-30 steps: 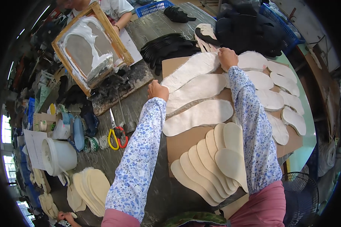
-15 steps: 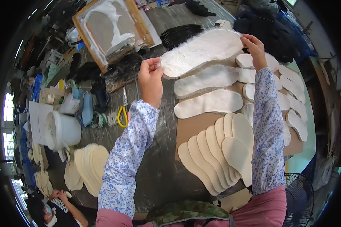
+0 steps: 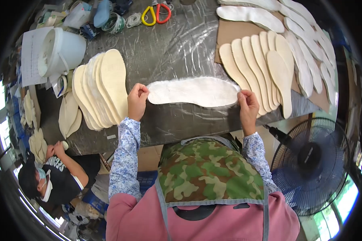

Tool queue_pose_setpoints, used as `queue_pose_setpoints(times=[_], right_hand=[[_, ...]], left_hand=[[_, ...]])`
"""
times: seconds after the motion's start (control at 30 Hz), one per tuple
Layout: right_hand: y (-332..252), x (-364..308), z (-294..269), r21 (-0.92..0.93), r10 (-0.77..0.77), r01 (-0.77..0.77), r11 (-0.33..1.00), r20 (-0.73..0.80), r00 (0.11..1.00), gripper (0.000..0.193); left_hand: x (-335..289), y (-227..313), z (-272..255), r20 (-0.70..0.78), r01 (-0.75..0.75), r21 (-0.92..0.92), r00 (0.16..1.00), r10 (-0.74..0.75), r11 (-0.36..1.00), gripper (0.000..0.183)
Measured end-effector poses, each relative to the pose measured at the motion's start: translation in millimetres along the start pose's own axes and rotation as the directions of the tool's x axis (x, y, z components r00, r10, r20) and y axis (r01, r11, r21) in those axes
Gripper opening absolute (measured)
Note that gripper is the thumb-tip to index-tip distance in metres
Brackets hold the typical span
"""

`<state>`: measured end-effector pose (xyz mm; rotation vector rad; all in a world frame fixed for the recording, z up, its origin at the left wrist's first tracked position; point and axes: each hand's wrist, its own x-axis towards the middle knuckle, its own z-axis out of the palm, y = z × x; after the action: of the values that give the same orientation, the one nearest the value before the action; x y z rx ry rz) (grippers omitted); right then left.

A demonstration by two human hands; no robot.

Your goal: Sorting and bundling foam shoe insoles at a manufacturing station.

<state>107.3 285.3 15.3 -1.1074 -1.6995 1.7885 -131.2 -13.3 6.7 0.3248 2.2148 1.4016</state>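
Held one fluffy white insole (image 3: 193, 91) out flat above the counter (image 3: 181, 44), not far from the front edge. Pinched the narrower end with the left hand (image 3: 136, 102) and the wider end with the right hand (image 3: 249, 106). Closed thumb and fingers on each end, with only the tips on the soft edge. Held it the long way, from side to side, between both hands. Could not tell about any touch with the counter underneath.

Had a pile of cream insoles (image 3: 112, 80) just beside the left hand, spread like cards, and a few small pale pieces (image 3: 70, 116) next to it, farther left. Had a second bunch of cream insoles (image 3: 249, 60) near the right hand, spread like cards too, partly on brown cardboard (image 3: 233, 30). Saw more white insoles (image 3: 249, 16) past that bunch, laid close together on the cardboard.

Saw scissors (image 3: 157, 13) with one yellow and one red handle at the far side, next to some white string (image 3: 134, 19). Saw a white bucket (image 3: 70, 52) on the left, beside a sheet of paper (image 3: 30, 60).

Wore blue flowered sleeves (image 3: 124, 160), a pink top (image 3: 229, 217) and a green and brown blotchy apron (image 3: 213, 170). Saw a big black fan (image 3: 309, 156) low on the right, and another person (image 3: 60, 170) in a dark cap and blue mask low on the left.
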Motion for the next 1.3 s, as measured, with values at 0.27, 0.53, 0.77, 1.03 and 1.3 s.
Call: queue_pose_setpoints(times=[0.27,0.53,0.77,1.03,1.3], right_hand=[[-23,-45,-41,-0.526,-0.210,0.090,0.846,-0.173,0.962,0.012],[-43,34,-129,-0.636,-0.492,0.174,0.751,-0.364,0.791,0.019],[-52,93,-125,-0.922,-0.488,0.219,0.319,0.038,0.872,0.049],[-66,102,-142,-0.845,-0.397,0.262,0.466,0.064,0.915,0.020],[-47,102,-162,0.102,-0.121,0.248,0.963,-0.662,0.740,0.019]], left_hand=[[-34,-6,0,0.023,-0.060,0.060,0.998,0.059,0.996,0.017],[-42,-11,-20,0.127,0.141,-0.571,0.988,-0.083,0.809,0.036],[-81,26,-1,-0.198,-0.044,-0.250,0.980,-0.007,0.967,0.040],[-103,68,30,-0.197,-0.285,-0.160,0.947,0.252,0.945,0.027],[-91,95,91,0.219,0.029,-0.440,0.973,0.076,0.897,0.022]])
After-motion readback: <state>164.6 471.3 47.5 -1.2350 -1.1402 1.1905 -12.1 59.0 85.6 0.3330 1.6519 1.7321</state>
